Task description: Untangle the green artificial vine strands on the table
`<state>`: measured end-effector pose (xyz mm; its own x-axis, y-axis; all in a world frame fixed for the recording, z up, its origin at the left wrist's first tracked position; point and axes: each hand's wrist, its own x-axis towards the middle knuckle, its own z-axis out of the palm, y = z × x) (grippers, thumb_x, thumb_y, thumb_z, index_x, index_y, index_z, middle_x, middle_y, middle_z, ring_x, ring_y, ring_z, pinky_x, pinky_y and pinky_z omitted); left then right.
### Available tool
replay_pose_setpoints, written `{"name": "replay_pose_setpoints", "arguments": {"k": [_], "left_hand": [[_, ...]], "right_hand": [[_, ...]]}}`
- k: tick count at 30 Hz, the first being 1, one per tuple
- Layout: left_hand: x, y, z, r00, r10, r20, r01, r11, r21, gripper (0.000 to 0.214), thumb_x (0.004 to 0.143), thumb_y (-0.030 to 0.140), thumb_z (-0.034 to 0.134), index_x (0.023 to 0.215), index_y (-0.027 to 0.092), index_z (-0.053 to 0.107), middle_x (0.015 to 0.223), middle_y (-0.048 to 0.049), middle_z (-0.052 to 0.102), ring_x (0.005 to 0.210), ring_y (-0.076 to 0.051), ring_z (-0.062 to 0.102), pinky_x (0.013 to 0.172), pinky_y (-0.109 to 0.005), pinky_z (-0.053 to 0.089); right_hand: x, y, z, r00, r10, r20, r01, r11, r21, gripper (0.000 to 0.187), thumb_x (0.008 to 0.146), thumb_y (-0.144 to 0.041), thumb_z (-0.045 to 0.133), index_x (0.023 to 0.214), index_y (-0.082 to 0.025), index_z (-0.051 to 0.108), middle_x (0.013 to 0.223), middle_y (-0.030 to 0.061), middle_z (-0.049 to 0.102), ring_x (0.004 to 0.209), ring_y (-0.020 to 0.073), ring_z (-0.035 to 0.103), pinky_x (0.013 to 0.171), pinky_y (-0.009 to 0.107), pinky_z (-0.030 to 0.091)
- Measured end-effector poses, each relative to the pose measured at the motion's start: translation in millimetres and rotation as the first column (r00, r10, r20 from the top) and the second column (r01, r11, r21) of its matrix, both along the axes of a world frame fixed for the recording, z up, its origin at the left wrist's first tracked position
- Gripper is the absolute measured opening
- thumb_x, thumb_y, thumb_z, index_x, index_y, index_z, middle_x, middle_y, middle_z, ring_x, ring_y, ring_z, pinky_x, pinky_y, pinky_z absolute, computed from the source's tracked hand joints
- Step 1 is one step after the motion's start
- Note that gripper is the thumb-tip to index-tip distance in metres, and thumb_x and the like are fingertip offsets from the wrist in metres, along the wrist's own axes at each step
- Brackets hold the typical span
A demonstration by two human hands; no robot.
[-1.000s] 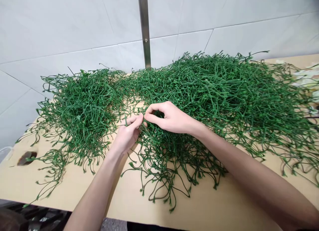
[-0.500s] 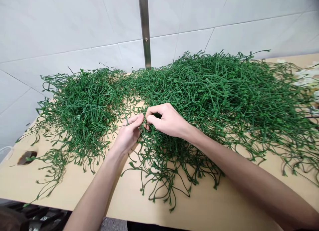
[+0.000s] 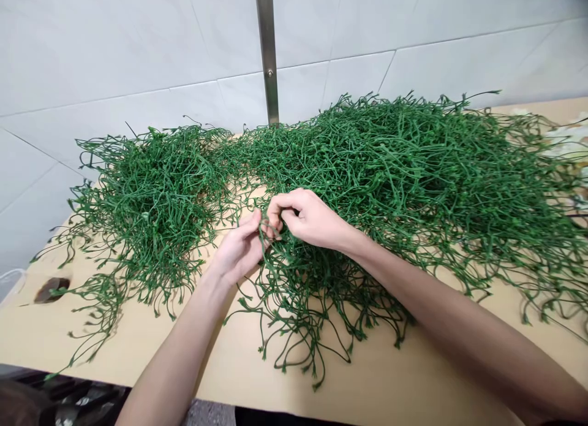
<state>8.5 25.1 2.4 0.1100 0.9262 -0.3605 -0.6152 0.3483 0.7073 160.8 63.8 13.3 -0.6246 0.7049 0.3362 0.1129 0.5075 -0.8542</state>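
Left hand (image 3: pixel 239 249) has opened beside right hand (image 3: pixel 313 219), over table (image 3: pixel 376 383) bearing green stems (image 3: pixel 390 153).

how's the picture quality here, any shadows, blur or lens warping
In the head view, light on the wall is fairly even, with a soft shadow on the table beside the right forearm; white flowers at the right edge look soft and pale; that forearm seems stretched towards the corner, probably wide-angle distortion; stems blend together near the fingers.
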Motion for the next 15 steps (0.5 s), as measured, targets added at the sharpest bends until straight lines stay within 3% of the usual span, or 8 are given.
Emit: {"name": "replay_pose_setpoints", "arguments": {"k": [3,7,10,15], "left_hand": [[-1.2,0.8,1.4,0.999,0.026,-0.029,-0.025,1.000,0.014,0.014,0.081,0.010,0.064,0.067,0.013,0.063,0.058,0.0011,0.058,0.053,-0.007,0.055,0.061,-0.019,0.049],[-2.4,0.0,0.1,0.980,0.114,-0.163,-0.093,0.987,0.131,0.014,0.076,0.021,0.072,0.067,0.013,0.066,0.062,0.0007,0.061,0.056,-0.007,0.055,0.058,-0.018,0.045],[-4.1,-2.2,-4.2,0.926,0.180,-0.331,-0.098,0.963,0.250,0.023,0.072,0.034,0.078,0.065,0.016,0.066,0.062,0.0030,0.059,0.055,-0.007,0.050,0.052,-0.018,0.039],[-7.7,-4.6,-10.0,0.815,0.258,-0.518,-0.043,0.919,0.391,0.038,0.071,0.046,0.076,0.056,0.017,0.056,0.057,0.0046,0.048,0.055,-0.008,0.039,0.053,-0.023,0.033]], "right_hand": [[1.9,3.0,0.2,0.998,0.028,-0.054,-0.030,0.999,-0.025,0.030,0.067,0.003,0.032,0.066,-0.015,0.057,0.065,-0.0013,0.064,0.062,0.0091,0.059,0.066,0.023,0.044],[4.0,2.4,6.1,0.996,-0.089,0.009,0.089,0.996,-0.004,0.027,0.078,-0.006,0.038,0.069,-0.013,0.062,0.071,0.0000,0.065,0.067,0.0098,0.056,0.067,0.023,0.041],[3.8,-2.5,11.6,0.984,-0.160,0.073,0.158,0.987,0.027,0.029,0.086,-0.020,0.047,0.065,-0.013,0.066,0.063,-0.0007,0.063,0.061,0.0094,0.051,0.064,0.024,0.037],[1.5,-7.7,14.1,0.970,-0.182,0.162,0.152,0.972,0.181,0.028,0.084,-0.030,0.063,0.062,-0.013,0.070,0.058,-0.0012,0.063,0.054,0.0074,0.047,0.064,0.025,0.035]]}}
